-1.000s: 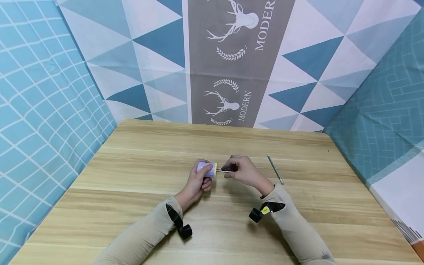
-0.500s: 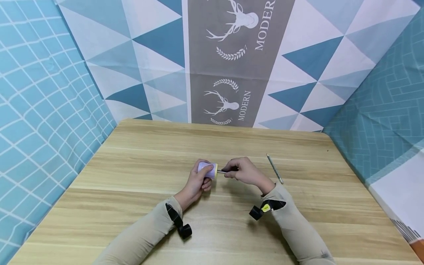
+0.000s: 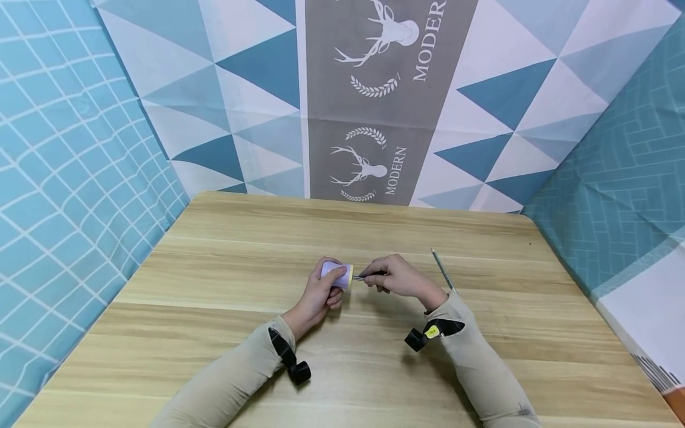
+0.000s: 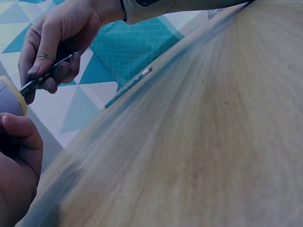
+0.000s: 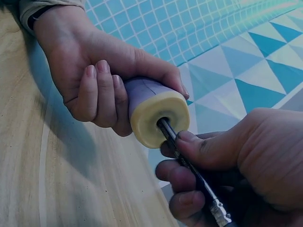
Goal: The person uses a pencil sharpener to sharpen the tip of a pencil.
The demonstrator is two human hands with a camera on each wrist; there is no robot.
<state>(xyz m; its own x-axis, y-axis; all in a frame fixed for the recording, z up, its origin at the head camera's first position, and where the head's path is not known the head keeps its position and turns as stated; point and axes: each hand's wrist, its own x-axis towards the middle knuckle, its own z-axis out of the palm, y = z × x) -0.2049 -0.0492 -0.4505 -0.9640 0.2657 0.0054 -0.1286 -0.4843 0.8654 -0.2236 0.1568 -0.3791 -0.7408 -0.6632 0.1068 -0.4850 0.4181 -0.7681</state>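
My left hand [image 3: 317,293] grips a small purple pencil sharpener [image 5: 146,89] with a yellow end, its thumb lying across the body. Close up in the right wrist view, that yellow end faces the camera and has a round hole. One end of a dark pencil [image 5: 188,163] is inside the hole, so its tip is hidden. Thumb and fingers of my right hand [image 3: 400,279] pinch the pencil's shaft just outside the sharpener. A silvery band shows near the pencil's back end. Both hands are held above the table.
A greenish pencil [image 3: 440,266] lies on the wooden table [image 3: 257,249] beyond the right wrist, its near end covered by the right sleeve [image 3: 481,362]. Patterned cloths [image 3: 257,89] stand behind and at the sides.
The right hand has turned and its fingers have shifted on the pencil. Both hands have drifted slightly to the right. The right sleeve now covers the near end of the table pencil.
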